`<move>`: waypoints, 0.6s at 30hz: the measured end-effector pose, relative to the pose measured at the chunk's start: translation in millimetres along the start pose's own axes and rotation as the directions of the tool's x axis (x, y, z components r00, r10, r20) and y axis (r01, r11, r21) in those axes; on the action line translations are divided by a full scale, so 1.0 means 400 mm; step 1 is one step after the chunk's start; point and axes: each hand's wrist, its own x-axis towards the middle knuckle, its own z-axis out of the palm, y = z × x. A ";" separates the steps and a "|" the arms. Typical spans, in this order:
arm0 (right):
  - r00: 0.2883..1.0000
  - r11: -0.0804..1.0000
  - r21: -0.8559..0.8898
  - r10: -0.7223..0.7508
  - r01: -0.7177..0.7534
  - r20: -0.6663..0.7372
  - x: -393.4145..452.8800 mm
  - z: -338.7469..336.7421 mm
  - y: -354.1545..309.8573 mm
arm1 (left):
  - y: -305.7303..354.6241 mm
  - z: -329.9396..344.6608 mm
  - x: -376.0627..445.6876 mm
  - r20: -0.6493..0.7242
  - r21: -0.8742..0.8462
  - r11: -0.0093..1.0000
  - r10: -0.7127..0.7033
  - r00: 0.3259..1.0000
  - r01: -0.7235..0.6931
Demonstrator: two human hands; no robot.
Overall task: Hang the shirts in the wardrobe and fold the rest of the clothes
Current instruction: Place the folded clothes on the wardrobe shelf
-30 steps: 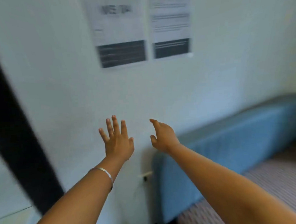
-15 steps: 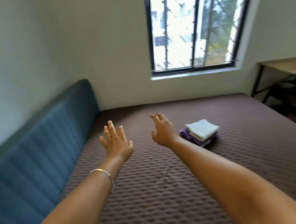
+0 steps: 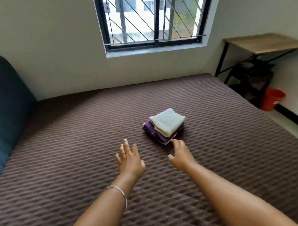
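Reaching with splayed fingers, left hand (image 3: 130,162) and right hand (image 3: 179,154) near soft folded stack (image 3: 164,125) on quilted mattress (image 3: 77,152)

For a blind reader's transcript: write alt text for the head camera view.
Two bare hands reach over a brown quilted mattress toward a small stack of folded clothes, white pieces on purple; the right hand is nearest the stack, the left hand is open beside it. Behind are a barred window, a blue headboard, a wooden desk and a red bucket.
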 end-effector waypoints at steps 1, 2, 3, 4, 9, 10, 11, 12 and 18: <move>1.000 1.000 0.004 0.025 -0.025 0.014 0.028 0.014 0.027 | 0.006 0.029 0.031 0.020 0.013 1.000 0.004 1.000 -0.004; 0.998 0.999 0.006 0.053 -0.053 0.023 0.054 0.027 0.051 | 0.011 0.058 0.059 0.043 0.028 1.000 0.008 0.999 -0.009; 0.997 0.997 0.016 0.074 -0.075 0.027 0.083 0.043 0.075 | 0.018 0.087 0.088 0.062 0.037 0.999 0.014 0.998 -0.016; 0.995 0.995 0.023 0.096 -0.097 0.036 0.126 0.064 0.104 | 0.027 0.127 0.130 0.082 0.049 0.999 0.015 0.997 -0.019; 0.989 0.987 0.080 0.137 -0.142 0.063 0.293 0.124 0.183 | 0.064 0.261 0.263 0.162 0.101 0.994 0.029 0.986 -0.046; 0.988 0.985 0.098 0.136 -0.142 0.068 0.326 0.131 0.195 | 0.071 0.283 0.287 0.174 0.110 0.993 0.027 0.984 -0.047; 0.989 0.983 0.124 0.125 -0.134 0.079 0.370 0.145 0.213 | 0.079 0.312 0.321 0.188 0.109 0.993 0.026 0.982 -0.047; 0.989 0.979 0.157 0.119 -0.131 0.086 0.400 0.150 0.223 | 0.083 0.329 0.347 0.206 0.111 0.993 0.022 0.978 -0.046; 0.978 0.902 0.380 0.168 -0.203 0.125 0.597 0.197 0.294 | 0.090 0.442 0.504 0.279 0.102 0.995 -0.043 0.959 0.014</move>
